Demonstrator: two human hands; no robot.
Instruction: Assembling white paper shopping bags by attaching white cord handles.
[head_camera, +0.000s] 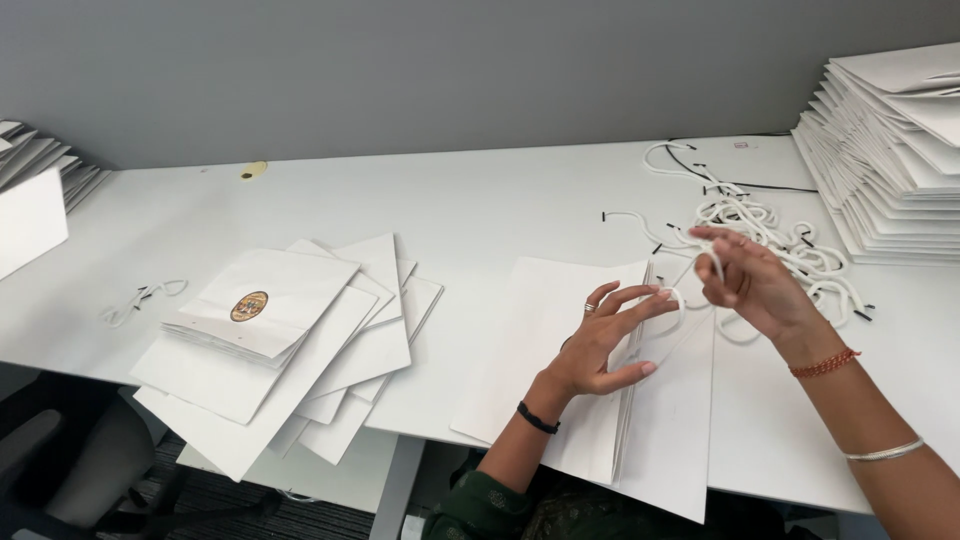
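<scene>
White counter (480, 200) runs along a grey wall, and at its near edge lies a flat white paper bag (560, 370), folded, its mouth end pointing away from the person. The left hand (600, 345) rests on the bag near that top edge, fingers spread wide and holding nothing, the fingertips touching the paper. Just beside it, the right hand (750, 280) hovers over the bag's top corner, its grip pinched narrow on a white cord handle (700, 305), which loops down toward the bag's edge. Behind the right hand sits a tangled heap of white cord handles with black tips (790, 240), spreading toward the wall. At the far right stands a tall stack of flat white bags (890, 160). Left of the bag, well apart, a loose fan of white bags (290, 350) overhangs the counter's edge, the top one bearing a round gold emblem. A few stray cords (145, 298) lie further left, near another small stack of bags (40, 165).
</scene>
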